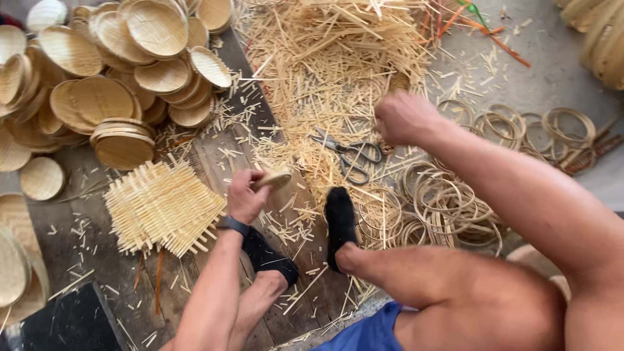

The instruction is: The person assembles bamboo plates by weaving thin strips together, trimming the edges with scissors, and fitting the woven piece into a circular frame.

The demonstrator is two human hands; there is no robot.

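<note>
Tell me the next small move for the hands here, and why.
Probably bring the right hand back toward the left hand. The left grips a small bamboo piece over the plank, while the right is a closed fist raised over the strip pile, apart from it. The scissors lie untouched between them.

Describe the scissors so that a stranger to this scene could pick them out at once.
Start at the big heap of pale bamboo slivers spread over the floor. At its near edge, just below the closed right hand, lie the grey metal scissors, blades pointing up-left. They are the only metal thing among straw-coloured strips and thin bamboo rings.
</note>
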